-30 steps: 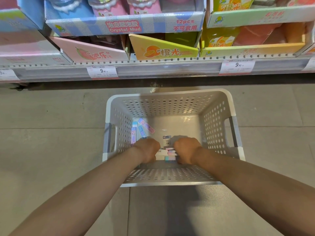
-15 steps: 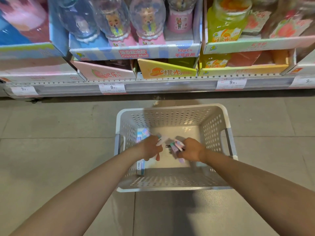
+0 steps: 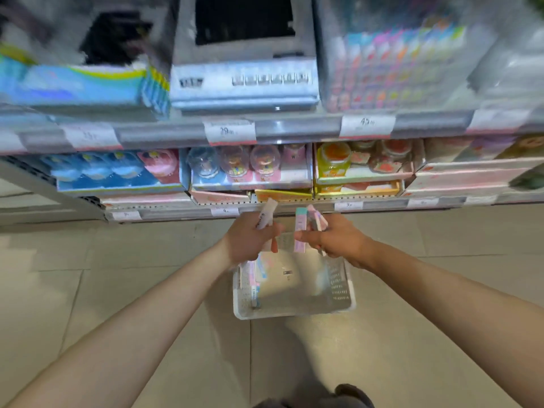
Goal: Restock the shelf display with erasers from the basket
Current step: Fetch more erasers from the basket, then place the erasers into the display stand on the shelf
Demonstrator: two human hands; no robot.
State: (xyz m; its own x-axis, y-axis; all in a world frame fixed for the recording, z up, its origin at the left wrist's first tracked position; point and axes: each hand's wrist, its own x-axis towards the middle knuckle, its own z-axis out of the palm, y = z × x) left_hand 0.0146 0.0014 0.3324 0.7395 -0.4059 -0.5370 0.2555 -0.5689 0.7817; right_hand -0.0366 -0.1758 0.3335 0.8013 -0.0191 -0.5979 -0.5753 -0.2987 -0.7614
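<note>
A white perforated basket stands on the floor below my hands, with a few pastel erasers lying against its left wall. My left hand is raised above the basket and grips white and pastel erasers that stick up from the fist. Just to its right, my right hand grips a bunch of pink and teal erasers. Both hands hover in front of the lowest shelf edge. The picture is blurred.
The lower shelf holds display boxes of snow-globe toys and yellow jars. An upper shelf carries a grey box and a colourful packet display. Tiled floor lies around the basket; a dark shoe shows at the bottom.
Both hands have lifted out of the basket with erasers in their grip, and my view has tilted up, bringing an upper shelf into sight.
</note>
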